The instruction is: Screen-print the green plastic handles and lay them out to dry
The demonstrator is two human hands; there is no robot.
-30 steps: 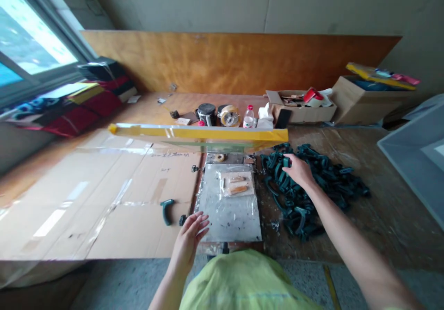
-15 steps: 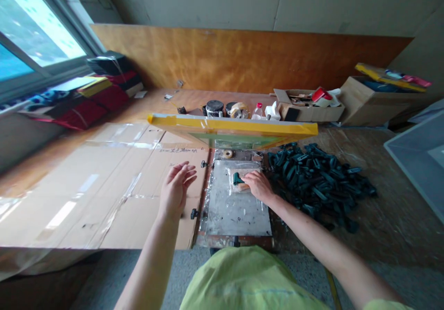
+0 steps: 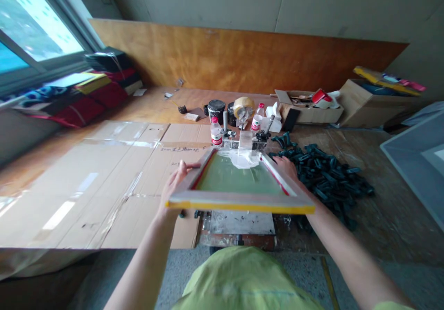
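Observation:
A silk-screen frame (image 3: 239, 198) with yellow tape along its front edge and a greenish mesh lies tilted low over the metal plate (image 3: 243, 222). White ink (image 3: 244, 159) is pooled at the mesh's far end, around a pale squeegee-like blade (image 3: 245, 142). My left hand (image 3: 175, 180) is beside the frame's left bar, fingers stretched, one fingertip at the bar. Along the right bar lies my right hand (image 3: 286, 166), close to a heap of dark green plastic pieces (image 3: 322, 180); its fingers are partly hidden. What sits on the plate beneath the frame is covered.
Flattened cardboard (image 3: 104, 185) covers the left of the table. Behind the frame stand a red-capped bottle (image 3: 216, 134), another bottle (image 3: 257, 118), a black tub (image 3: 216, 110) and tape rolls (image 3: 243, 106). Cardboard boxes (image 3: 367, 102) and a grey plastic bin (image 3: 416, 162) are on the right.
The frame has swung down from upright over the plate. My right hand has left the dark green piece on the plate and moved right. My left hand has shifted only slightly.

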